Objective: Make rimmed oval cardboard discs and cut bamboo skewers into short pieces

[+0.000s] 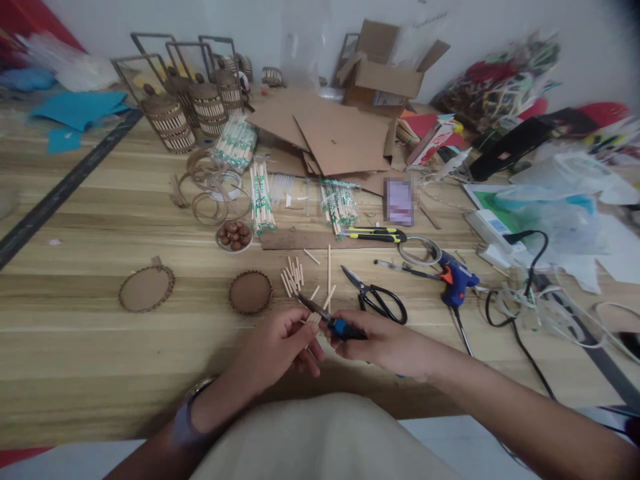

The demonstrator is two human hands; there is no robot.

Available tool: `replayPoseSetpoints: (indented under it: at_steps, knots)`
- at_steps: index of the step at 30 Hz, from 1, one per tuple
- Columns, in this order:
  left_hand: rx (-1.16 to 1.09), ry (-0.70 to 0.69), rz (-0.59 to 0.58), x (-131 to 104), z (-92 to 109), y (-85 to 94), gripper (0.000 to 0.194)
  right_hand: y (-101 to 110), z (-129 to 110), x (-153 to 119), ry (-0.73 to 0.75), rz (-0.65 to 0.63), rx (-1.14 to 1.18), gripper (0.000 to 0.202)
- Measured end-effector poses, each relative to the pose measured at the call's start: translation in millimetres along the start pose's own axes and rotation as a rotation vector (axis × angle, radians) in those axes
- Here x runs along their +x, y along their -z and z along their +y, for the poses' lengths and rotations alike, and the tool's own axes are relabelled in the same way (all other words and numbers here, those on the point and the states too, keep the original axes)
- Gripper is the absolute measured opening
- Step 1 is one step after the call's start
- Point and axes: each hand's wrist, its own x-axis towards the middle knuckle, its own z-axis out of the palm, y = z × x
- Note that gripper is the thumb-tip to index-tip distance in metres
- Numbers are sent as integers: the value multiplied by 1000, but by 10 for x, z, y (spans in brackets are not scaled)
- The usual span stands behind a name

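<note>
The left hand point(295, 340) pinches several light wooden sticks point(313, 319) between thumb and fingers near the table's front edge, while the right hand point(363, 339) is closed around the dark and blue handles of a cutting tool point(345, 329), its pointed dark end reaching over the held sticks. Just beyond the hands, a small group of cut pieces point(292, 276) lies on the wooden table point(195, 360), with a round brown disc point(251, 292) to the left of them and black-handled scissors point(383, 301) to the right, the blue glue gun point(456, 281) lying farther right.
</note>
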Motion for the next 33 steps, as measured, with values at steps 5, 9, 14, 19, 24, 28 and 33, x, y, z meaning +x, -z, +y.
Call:
replayPoseSetpoints:
  at_steps: [5,9,14,19,24,28,33]
  knots:
    - [-15,-15,-4,-4,-9,-8,39,-52,-1,5,45,93,-109,10]
    - [48,-21,11,-17,-10,-34,37,-86,43,29,93,107,-109,9]
    - [177,-88,86,-29,-11,-61,36,-64,8,55,116,27,-13,10]
    - [157,-47,32,-19,0,-45,36,-22,-25,41,107,-85,110,13]
    - [167,-23,38,-28,35,-33,36,-47,-1,43,52,-48,70,14]
    - [214,-28,57,-52,84,-47,35,-80,5,64,59,36,-21,16]
    - [260,-60,93,-35,62,-27,37,-91,20,112,104,60,-45,13]
